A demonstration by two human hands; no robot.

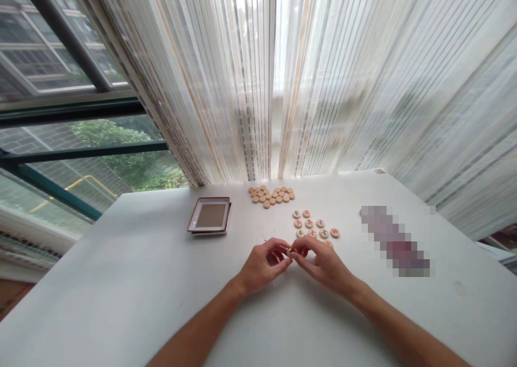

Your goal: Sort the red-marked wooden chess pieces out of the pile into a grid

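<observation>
My left hand (258, 269) and my right hand (322, 262) meet above the white table, fingertips pinched together on one small round Chinese chess piece (290, 252). Fingers cover most of it, so its marking cannot be read. Just beyond my right hand lie several face-up Chinese chess pieces (309, 223) in loose rows, some with red characters and some with dark ones. The nearest of these is partly hidden by my right hand. Farther back, a cluster of plain-topped wooden pieces (269, 196) shows no characters.
A shallow square box or tray (210, 216) with a brown rim stands left of the pieces on the white table (133, 281). A blurred, pixelated long object (396, 243) lies to the right. Striped sheer curtains (258, 87) hang behind the table's far edge, beside a window.
</observation>
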